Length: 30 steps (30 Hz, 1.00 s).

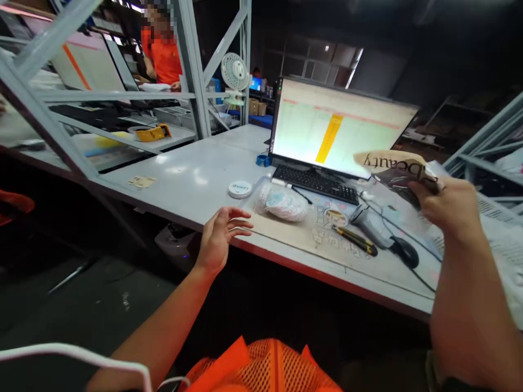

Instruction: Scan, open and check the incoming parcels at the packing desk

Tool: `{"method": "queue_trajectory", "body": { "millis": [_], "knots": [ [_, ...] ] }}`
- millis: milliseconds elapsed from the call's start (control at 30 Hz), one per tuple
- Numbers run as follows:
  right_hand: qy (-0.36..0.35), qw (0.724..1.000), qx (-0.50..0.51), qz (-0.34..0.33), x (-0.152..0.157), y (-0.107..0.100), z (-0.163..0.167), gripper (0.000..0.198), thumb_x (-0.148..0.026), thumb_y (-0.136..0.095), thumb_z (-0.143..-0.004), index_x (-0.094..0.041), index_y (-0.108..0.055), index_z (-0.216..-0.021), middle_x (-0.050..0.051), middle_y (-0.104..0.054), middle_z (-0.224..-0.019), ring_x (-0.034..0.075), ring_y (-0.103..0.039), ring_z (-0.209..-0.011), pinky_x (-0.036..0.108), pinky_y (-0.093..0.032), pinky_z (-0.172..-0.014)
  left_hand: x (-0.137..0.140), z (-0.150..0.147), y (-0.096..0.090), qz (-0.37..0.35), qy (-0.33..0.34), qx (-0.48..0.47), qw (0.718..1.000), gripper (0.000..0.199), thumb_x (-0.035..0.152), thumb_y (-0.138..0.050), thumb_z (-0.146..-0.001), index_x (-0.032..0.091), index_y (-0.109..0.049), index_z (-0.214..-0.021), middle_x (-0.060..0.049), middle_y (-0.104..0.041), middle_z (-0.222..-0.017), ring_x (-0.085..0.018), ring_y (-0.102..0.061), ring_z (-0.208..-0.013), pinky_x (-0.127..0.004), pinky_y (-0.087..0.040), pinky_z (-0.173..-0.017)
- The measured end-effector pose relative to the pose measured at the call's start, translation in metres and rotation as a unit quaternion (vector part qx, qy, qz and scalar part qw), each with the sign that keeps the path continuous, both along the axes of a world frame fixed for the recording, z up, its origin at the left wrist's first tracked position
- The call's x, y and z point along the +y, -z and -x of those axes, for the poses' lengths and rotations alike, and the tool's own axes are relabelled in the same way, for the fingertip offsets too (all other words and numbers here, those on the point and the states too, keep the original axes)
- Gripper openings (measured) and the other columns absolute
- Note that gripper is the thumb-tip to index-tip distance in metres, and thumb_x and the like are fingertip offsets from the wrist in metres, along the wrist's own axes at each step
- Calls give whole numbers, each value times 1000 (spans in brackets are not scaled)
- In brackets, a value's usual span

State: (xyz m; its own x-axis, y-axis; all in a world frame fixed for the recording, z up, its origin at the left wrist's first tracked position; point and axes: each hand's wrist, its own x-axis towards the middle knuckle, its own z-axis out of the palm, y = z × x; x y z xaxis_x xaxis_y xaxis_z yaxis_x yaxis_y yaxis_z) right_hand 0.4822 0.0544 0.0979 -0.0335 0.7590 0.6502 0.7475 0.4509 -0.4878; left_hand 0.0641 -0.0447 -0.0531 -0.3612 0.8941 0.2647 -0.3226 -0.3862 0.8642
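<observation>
My right hand (453, 207) is raised at the right of the table, its fingers closed on a clear plastic packet (392, 163) with a beige header lettered "beauty" and something dark inside. The packet hangs in front of the monitor's lower right corner. Over the table's front edge is my left hand (223, 234), empty, with its fingers stretched out and apart. Closest to it are a round white disc-shaped item (240, 189) and a bubble-wrapped bundle (284, 202), neither touched. Farther right lie a yellow-and-black utility knife (354, 240) and a grey handheld scanner (371, 226).
A lit monitor (330, 128) and a black keyboard (314, 182) stand at the back of the table (196, 179). Blue tape (263, 160) lies beside them. Grey metal posts (192, 71) frame the left side. A person in orange (165, 62) stands behind, near a fan (235, 72).
</observation>
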Motion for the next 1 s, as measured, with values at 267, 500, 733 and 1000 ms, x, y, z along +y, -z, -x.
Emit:
{"method": "queue_trajectory", "body": {
  "millis": [267, 500, 733, 1000],
  "knots": [
    [-287, 944, 115, 114, -34, -10, 73, 41, -40, -83, -91, -31, -78, -131, 5, -75, -136, 33, -71, -123, 47, -60, -110, 11, 0, -37, -95, 28, 143, 985, 47, 63, -67, -101, 17, -75, -110, -11, -76, -108, -23, -75, -100, -30, -64, -85],
    [-331, 916, 131, 183, -42, 17, 93, 31, -37, -78, -95, -32, -80, -126, 3, -76, -133, 34, -69, -129, 54, -55, -119, 14, -30, -58, -58, 236, 190, 951, 50, 62, -80, -93, 17, -80, -114, -11, -80, -111, -29, -77, -103, -40, -66, -92],
    [-296, 951, 61, 65, -36, 23, 94, 25, -40, -80, -96, -35, -83, -120, 1, -76, -130, 32, -69, -126, 55, -52, -122, 8, -36, -46, -36, 203, 220, 954, 43, 58, -74, -98, 16, -83, -99, -12, -79, -91, -30, -78, -85, -39, -66, -70],
    [-280, 893, 174, 307, -23, 51, 94, 47, -66, -92, -74, -23, -84, -91, 7, -80, -86, 26, -76, -77, 38, -69, -74, 2, -42, -44, -62, 93, 268, 957, 41, 55, -67, -103, 18, -83, -106, -9, -79, -94, -28, -77, -89, -35, -63, -71]
  ]
}}
